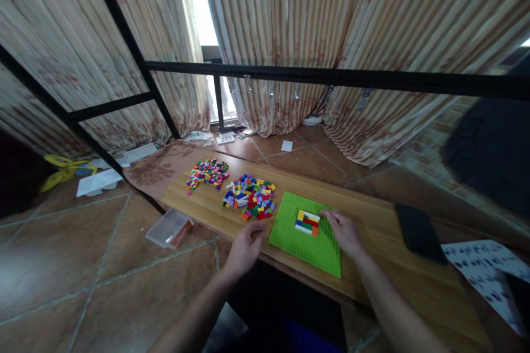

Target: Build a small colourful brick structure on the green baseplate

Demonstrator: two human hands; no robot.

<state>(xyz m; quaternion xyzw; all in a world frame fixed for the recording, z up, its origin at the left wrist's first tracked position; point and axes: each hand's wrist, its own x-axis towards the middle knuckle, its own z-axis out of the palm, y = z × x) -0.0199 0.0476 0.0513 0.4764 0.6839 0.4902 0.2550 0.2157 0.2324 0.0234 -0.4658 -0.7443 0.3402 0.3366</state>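
A green studded baseplate [285, 234] lies on the wooden bench. Near its middle is a flat, roughly square block of toy bricks [307, 222] in yellow, white, red, blue, green and orange. At the upper right corner of that block is my right hand [343, 231], its fingertips pressed together; whatever they hold is too small to make out. My left hand [247, 247] hovers at the bench's front edge, left of the baseplate, with thumb and fingers closed. Anything inside that pinch is hidden. Just beyond it lies a heap of loose bricks [250, 197].
Farther left is a heap of smaller coloured pieces [208, 172]. A dark phone [420, 233] rests on the bench's right part, with a printed sheet [488, 270] beyond. A clear plastic box [169, 228] stands below the left edge. Black metal bars [290, 72] cross behind.
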